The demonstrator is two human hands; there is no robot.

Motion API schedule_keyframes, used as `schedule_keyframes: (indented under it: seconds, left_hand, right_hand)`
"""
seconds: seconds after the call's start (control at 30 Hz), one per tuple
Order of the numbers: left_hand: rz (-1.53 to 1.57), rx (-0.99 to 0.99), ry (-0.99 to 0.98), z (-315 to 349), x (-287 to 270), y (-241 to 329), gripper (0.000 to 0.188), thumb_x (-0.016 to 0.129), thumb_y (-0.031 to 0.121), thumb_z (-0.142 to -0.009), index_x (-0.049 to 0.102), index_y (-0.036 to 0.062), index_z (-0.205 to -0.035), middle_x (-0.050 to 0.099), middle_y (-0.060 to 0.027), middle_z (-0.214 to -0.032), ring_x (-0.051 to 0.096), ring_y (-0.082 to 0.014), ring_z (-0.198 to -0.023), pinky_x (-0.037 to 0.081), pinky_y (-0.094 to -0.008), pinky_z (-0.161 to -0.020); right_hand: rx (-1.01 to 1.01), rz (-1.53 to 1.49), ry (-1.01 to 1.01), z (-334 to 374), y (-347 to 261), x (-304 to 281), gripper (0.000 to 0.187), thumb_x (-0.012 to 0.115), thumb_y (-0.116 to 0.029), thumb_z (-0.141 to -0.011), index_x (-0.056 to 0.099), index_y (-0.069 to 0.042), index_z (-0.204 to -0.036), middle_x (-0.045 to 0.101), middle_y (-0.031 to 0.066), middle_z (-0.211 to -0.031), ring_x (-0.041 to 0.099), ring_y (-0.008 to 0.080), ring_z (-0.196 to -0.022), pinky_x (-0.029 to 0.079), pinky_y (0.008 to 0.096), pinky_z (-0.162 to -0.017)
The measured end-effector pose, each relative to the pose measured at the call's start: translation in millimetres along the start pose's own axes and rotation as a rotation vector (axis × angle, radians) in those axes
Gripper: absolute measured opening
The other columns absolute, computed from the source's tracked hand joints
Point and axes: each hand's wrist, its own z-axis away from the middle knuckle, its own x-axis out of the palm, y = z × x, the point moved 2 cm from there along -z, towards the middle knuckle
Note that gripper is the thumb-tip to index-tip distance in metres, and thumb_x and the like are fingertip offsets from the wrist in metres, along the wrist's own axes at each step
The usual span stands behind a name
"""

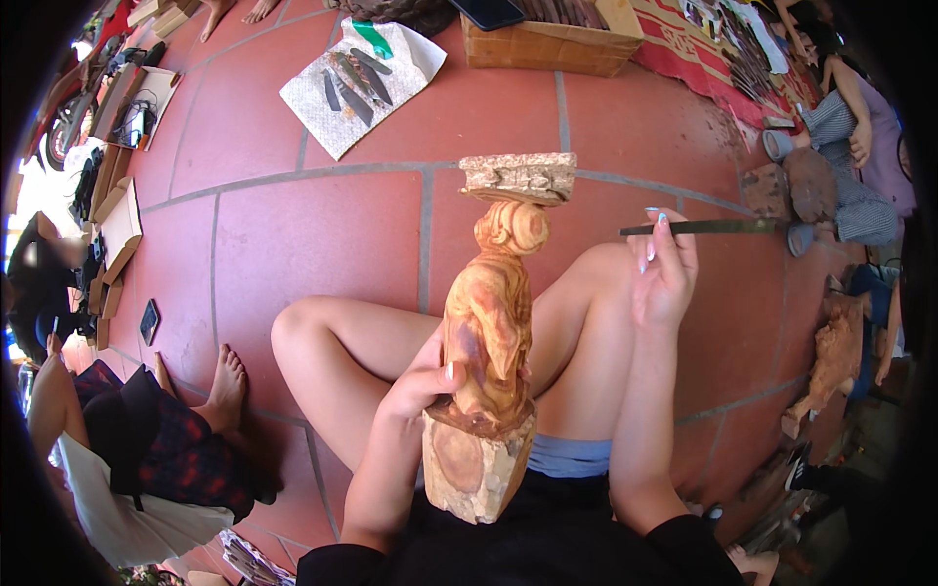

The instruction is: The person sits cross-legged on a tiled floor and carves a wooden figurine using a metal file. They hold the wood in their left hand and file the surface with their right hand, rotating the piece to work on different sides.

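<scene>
carved wooden figure (pixel 488 322) with rough-cut base (pixel 467 479), held over the lap (pixel 578 402); left hand (pixel 420 391), fingers wrapped around its lower part; right hand (pixel 666 275), fingertips pinching a slim dark tool (pixel 725 227), apart from the figure; beyond, on red floor tiles (pixel 322 234): white sheet (pixel 414 61) bearing dark slim pieces (pixel 369 78), cardboard box (pixel 547 53)

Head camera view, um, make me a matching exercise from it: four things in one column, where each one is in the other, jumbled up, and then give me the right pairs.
Things:
1. Wooden carving
2. Thin dark tool
3. White sheet
4. Red patterned cloth

Places:
A. Held in the fingers of the right hand
B. Spread out at the upper right of the view
C. Gripped in the left hand
D. Lying under several dark flat pieces

Right pairs: 1-C, 2-A, 3-D, 4-B.
</scene>
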Motion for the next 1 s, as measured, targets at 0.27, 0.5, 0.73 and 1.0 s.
schedule_keyframes:
  seconds: [0.27, 0.5, 0.73, 1.0]
  left_hand:
    - [0.057, 0.002, 0.181, -5.8, -16.7, -11.8, 0.080, 0.072, 0.040, -0.075, 0.030, 0.0041, -0.133, 0.054, -0.0157, -0.112, 0.060, -0.0311, -0.097, 0.052, -0.0431, -0.082]
    - [0.204, -0.042, 0.101, -13.6, -39.3, -40.3, 0.073, 0.045, 0.062, -0.085, 0.039, 0.0044, -0.129, 0.057, -0.0159, -0.106, 0.061, -0.0309, -0.094, 0.053, -0.0423, -0.079]
    - [0.246, -0.147, 0.111, -19.2, -63.2, -67.7, 0.076, 0.028, 0.066, -0.088, 0.042, 0.0030, -0.127, 0.059, -0.0156, -0.108, 0.064, -0.0317, -0.088, 0.054, -0.0421, -0.077]
    - [0.178, -0.257, 0.173, -16.4, -71.3, -70.6, 0.071, 0.030, 0.062, -0.091, 0.046, 0.0012, -0.122, 0.062, -0.0193, -0.098, 0.065, -0.0320, -0.085, 0.055, -0.0419, -0.074]
  right_hand:
    - [0.041, 0.102, -0.185, 13.8, -3.0, 19.6, 0.016, 0.052, -0.014, -0.094, 0.060, 0.000, -0.093, 0.057, 0.0050, -0.078, 0.048, 0.0091, -0.063, 0.039, 0.0226, -0.058]
    - [0.217, 0.104, -0.681, 39.4, 6.9, 47.9, 0.014, 0.055, -0.011, -0.091, 0.059, 0.002, -0.094, 0.058, 0.0099, -0.086, 0.052, 0.0116, -0.072, 0.043, 0.0245, -0.067]
    - [0.305, 0.269, -0.756, 54.0, 25.0, 59.6, 0.012, 0.056, -0.010, -0.091, 0.058, 0.002, -0.093, 0.059, 0.0050, -0.087, 0.055, 0.0113, -0.082, 0.043, 0.0252, -0.075]
    - [0.218, 0.520, -0.891, 56.5, 30.9, 62.9, 0.010, 0.061, -0.011, -0.087, 0.059, -0.001, -0.087, 0.058, 0.0051, -0.085, 0.054, 0.0128, -0.079, 0.042, 0.0265, -0.069]
